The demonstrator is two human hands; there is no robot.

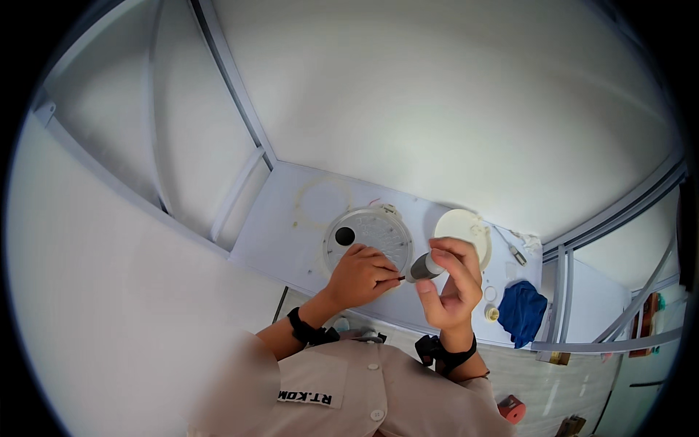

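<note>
Right hand [453, 280] is pinching a small grey cylinder [424, 267] near the shelf's [277, 218] front edge, fingers clamped round it. Left hand [362, 275] is closing on a thin dark pin [400, 277] at its tip, resting over a round clear disc [368, 233]. A white lid [460, 224] and blue cloth [523, 309] are sitting toward the right end.

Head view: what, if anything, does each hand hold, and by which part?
The right hand holds a small grey cylinder by its right end, between fingertips. The left hand pinches a thin dark rod near its tip, at the cylinder's left end.
</note>
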